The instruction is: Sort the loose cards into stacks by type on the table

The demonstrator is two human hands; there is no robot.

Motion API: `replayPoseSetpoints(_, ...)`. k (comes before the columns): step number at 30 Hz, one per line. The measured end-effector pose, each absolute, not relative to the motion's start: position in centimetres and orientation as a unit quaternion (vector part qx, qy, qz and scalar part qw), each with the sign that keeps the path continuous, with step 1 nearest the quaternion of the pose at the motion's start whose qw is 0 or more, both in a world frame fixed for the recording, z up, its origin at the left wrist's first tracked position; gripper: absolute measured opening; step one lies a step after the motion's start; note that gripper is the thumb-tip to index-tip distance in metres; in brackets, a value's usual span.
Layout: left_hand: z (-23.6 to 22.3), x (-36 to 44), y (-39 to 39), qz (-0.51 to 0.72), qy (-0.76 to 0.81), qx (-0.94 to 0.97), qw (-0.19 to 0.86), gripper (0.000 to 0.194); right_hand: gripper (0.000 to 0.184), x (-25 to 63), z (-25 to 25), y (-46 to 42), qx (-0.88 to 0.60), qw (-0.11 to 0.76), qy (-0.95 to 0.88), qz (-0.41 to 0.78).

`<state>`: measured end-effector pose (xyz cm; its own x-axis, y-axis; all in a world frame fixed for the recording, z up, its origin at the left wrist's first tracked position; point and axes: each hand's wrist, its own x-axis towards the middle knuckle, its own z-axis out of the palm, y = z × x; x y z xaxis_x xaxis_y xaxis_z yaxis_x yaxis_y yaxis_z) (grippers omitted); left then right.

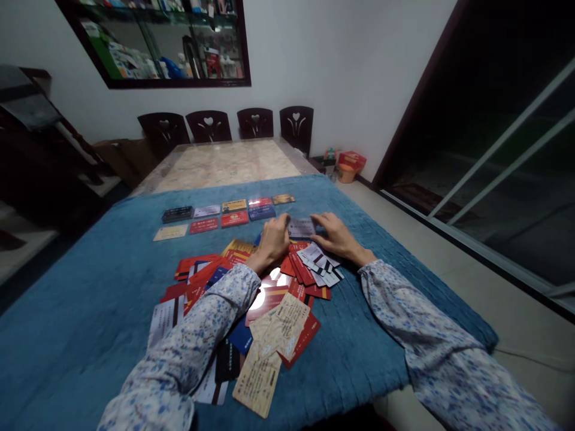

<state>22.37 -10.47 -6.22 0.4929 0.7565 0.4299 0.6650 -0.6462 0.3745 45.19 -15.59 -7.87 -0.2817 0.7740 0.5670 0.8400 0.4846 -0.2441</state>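
Between my two hands, above the far side of a loose heap, a silver-grey card [300, 227] is held by its short edges. The fingers of my left hand [273, 238] pinch its left end; those of my right hand [335, 233] grip the right end. Whether it is one card or a small stack, I cannot tell. Just below my right hand lie several white striped cards [320, 263] on red cards [298, 266]. Beige cards [287, 323] top the near part of the heap, with more red cards [202, 278] under and beside my left forearm.
Beyond the heap, sorted stacks stand in two rows: black cards [178, 214], red cards [234, 219], blue cards [262, 212] and others. A blue cloth [99, 287] covers the near part of the table [215, 158]. Dark chairs [209, 126] line its far end.
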Motion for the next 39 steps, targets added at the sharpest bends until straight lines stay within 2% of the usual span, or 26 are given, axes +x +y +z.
replayPoseSetpoints(9, -6.2, 22.3, -10.4, 0.296, 0.413, 0.856, 0.094, 0.037, 0.054, 45.3, -7.8, -15.2, -0.506, 0.300, -0.807, -0.056)
replayPoseSetpoints(15, -5.5, 21.7, -10.6, 0.246, 0.393, 0.880, 0.107, 0.036, 0.050, 45.5, -7.7, -15.2, -0.511, 0.281, -0.810, -0.065)
replayPoseSetpoints(24, -4.7, 21.2, -10.7, 0.209, 0.392, 0.884, 0.146, 0.037, 0.047, 45.7, -7.0, -15.4, -0.496, 0.274, -0.824, -0.011)
replayPoseSetpoints(39, -5.0, 20.8, -10.0, 0.185, 0.370, 0.898, 0.151, 0.033, 0.050, 45.7, -6.4, -15.0, -0.509, 0.276, -0.811, 0.082)
